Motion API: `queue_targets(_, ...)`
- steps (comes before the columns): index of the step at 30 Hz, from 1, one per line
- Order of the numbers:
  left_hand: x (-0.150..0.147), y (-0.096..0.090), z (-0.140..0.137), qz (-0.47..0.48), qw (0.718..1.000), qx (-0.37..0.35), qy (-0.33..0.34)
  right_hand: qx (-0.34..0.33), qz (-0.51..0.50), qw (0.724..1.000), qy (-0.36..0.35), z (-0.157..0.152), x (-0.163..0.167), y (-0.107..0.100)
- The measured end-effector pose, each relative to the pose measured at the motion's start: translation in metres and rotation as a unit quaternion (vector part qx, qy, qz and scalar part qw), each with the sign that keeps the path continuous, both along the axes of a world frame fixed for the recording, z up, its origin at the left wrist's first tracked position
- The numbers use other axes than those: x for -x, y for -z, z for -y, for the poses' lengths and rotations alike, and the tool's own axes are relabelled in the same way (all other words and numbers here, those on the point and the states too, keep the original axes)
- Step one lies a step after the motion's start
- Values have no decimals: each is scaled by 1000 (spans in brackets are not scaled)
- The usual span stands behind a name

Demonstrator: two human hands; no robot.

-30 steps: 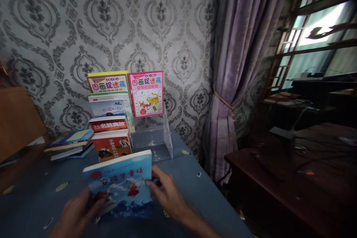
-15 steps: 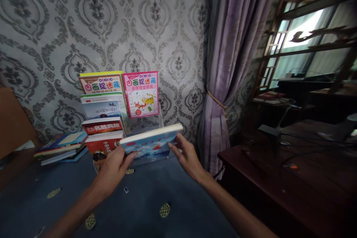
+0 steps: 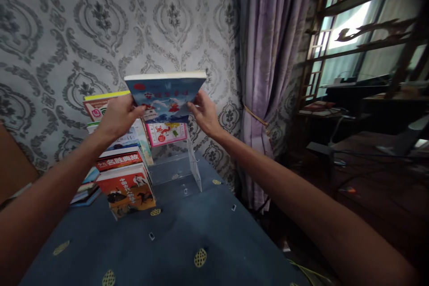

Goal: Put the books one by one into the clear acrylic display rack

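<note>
A blue book (image 3: 164, 96) with a red figure on its cover is held up by its two sides, its pale page edges facing up. My left hand (image 3: 119, 114) grips its left side, thumb on the cover; my right hand (image 3: 205, 112) grips the right side the same way. Below and behind it is a clear plastic book rack (image 3: 194, 165). A pink book (image 3: 167, 134) stands in the rack's back, partly hidden by the blue one. Several books stand in tiers at the left, with an orange-red book (image 3: 129, 190) in front.
The rack stands on a dark blue patterned cloth (image 3: 174, 241) against a patterned wall. More books (image 3: 85, 190) lie stacked at the left, partly behind my left arm. A purple curtain (image 3: 261, 76) hangs to the right, beside a dark wooden desk (image 3: 362, 174).
Both hands have raised the blue book from low in front of the rack to in front of the pink book, covering its upper part. The view has shifted slightly right.
</note>
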State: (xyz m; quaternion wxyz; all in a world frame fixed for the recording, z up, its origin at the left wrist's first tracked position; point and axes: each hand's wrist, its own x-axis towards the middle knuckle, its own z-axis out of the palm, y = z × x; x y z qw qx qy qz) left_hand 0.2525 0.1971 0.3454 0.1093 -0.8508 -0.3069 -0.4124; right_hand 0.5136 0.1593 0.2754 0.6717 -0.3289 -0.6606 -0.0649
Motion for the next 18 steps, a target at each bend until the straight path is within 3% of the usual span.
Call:
queue_targets(6,-4,-14,-16,-30,999,-7,-11,24,-14,999,16,-31,-8,0)
queue_targets(18,-1,-4,-28,-81,996,32,-11,81,-1,997,-6,-43,-14,16)
